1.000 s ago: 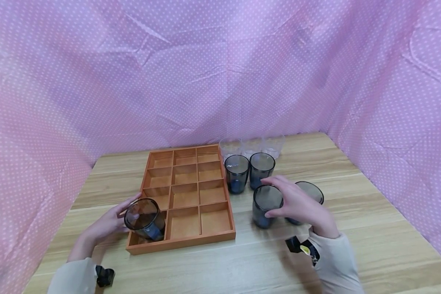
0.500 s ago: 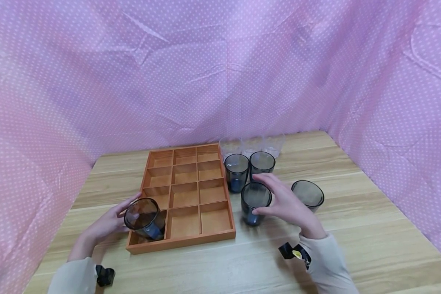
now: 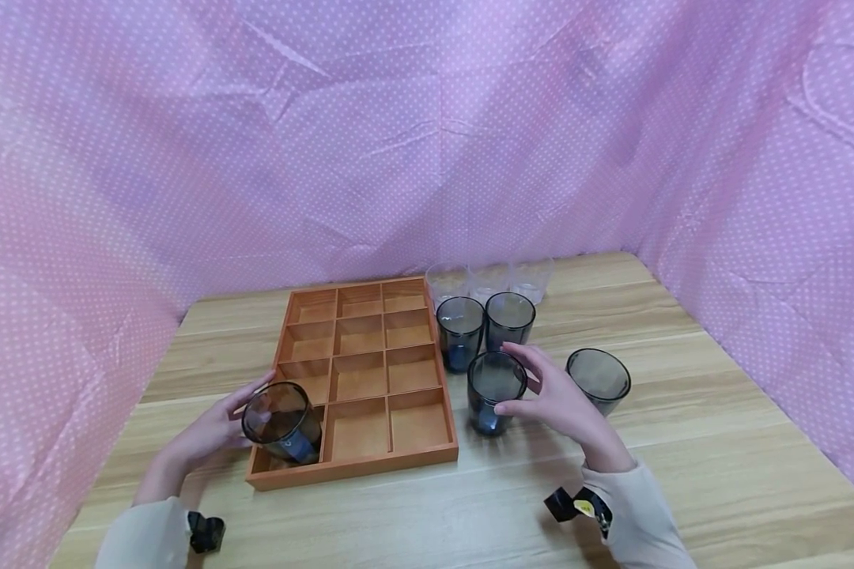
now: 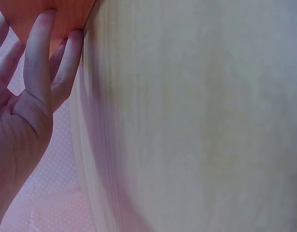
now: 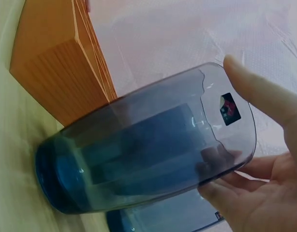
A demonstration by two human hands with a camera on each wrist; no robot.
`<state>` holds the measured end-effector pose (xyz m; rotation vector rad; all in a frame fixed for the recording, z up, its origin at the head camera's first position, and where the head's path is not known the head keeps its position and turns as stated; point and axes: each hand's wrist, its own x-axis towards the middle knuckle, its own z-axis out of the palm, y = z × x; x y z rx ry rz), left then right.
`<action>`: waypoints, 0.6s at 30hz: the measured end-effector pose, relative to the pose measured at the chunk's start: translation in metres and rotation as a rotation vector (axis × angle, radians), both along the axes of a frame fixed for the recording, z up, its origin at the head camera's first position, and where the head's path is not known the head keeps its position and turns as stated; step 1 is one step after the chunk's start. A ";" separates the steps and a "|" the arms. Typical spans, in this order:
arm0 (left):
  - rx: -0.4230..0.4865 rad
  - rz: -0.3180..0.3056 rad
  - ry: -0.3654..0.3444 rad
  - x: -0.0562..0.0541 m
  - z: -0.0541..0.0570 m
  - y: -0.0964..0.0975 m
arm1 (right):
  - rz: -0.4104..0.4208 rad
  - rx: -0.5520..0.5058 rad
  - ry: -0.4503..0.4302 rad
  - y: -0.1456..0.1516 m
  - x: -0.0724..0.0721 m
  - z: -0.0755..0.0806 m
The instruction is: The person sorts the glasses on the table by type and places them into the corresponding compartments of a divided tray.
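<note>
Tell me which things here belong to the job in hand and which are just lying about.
Likely in the job:
wooden tray, touched by the left hand
tray glass, in the near-left compartment
held glass, gripped by the right hand

Seemingly just lying about:
two back smoky glasses
far-right smoky glass
clear glasses
pink dotted cloth

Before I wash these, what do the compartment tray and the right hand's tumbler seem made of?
Compartment tray: probably wood, smooth satin brown finish; grain shows on its side.
Tumbler: likely glass, glossy, smoky; it's see-through with highlights, though plastic is possible.
</note>
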<state>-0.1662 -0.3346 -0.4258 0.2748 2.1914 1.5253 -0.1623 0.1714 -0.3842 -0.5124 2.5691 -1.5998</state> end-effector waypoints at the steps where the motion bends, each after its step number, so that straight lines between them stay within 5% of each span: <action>1: 0.001 0.000 0.000 0.000 0.000 0.000 | 0.000 -0.019 -0.021 0.000 0.000 -0.001; 18: 0.002 -0.015 0.010 0.000 0.000 0.000 | -0.094 -0.113 -0.095 -0.003 0.006 -0.006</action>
